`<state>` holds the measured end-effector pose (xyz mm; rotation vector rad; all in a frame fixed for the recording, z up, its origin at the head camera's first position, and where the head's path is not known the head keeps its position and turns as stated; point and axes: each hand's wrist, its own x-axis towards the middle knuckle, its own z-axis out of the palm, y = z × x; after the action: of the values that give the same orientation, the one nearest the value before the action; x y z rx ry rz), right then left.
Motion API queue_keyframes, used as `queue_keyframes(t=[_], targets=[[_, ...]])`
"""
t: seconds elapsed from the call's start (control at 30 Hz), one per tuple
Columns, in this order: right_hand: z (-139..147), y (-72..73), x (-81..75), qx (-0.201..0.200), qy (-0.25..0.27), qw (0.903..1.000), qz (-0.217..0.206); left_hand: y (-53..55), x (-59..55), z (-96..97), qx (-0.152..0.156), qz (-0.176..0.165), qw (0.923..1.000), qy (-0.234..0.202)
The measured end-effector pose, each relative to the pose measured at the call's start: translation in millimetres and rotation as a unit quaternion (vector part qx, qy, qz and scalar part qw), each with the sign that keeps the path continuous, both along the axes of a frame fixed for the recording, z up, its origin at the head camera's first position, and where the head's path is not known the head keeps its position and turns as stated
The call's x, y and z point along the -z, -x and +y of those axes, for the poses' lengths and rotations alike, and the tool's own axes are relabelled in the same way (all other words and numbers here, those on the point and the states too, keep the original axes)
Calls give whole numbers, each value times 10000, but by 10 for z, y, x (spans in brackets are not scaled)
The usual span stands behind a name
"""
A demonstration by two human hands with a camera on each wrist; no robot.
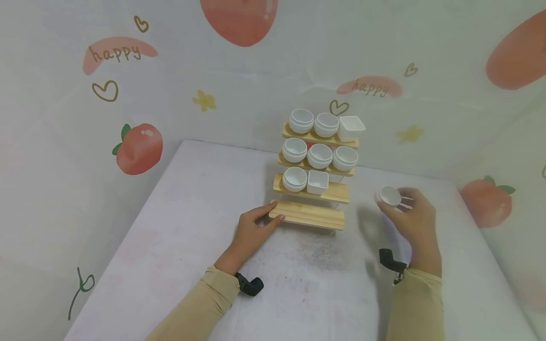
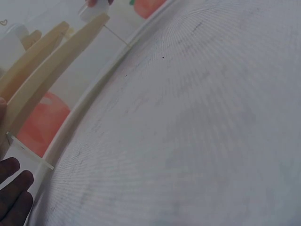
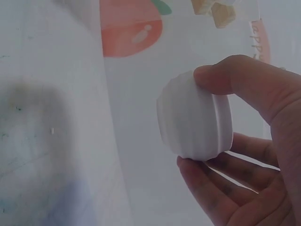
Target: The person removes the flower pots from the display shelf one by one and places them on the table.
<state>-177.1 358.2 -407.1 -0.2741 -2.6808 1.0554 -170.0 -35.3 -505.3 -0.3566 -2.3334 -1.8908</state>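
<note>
A tiered wooden rack [image 1: 313, 215] stands near the back of the table, its several boards rising in steps. My left hand [image 1: 251, 232] pinches the left end of its lowest board between thumb and fingers. In the left wrist view, the board edges [image 2: 56, 70] run up from that hand's fingertips. Right of the rack, my right hand [image 1: 415, 213] holds a small round white ribbed bowl [image 3: 195, 117] raised and tipped on its side, thumb on one side and fingers on the other. On the third board down sit a round bowl [image 1: 295, 179] and a square bowl [image 1: 317, 182], with bare wood at their right.
The second board carries three round bowls [image 1: 320, 156]. Two round bowls [image 1: 301, 121] and a square one [image 1: 351, 128] fill the top. A patterned wall [image 1: 239, 94] stands close behind the rack; the pale tabletop [image 1: 192, 213] spreads out to the left.
</note>
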Motion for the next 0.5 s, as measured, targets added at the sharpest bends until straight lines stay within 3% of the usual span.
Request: queue_keyframes(t=[0.5], targets=[[172, 3, 94, 97, 92, 9989, -450, 2, -3, 3, -23, 100, 9999, 42]])
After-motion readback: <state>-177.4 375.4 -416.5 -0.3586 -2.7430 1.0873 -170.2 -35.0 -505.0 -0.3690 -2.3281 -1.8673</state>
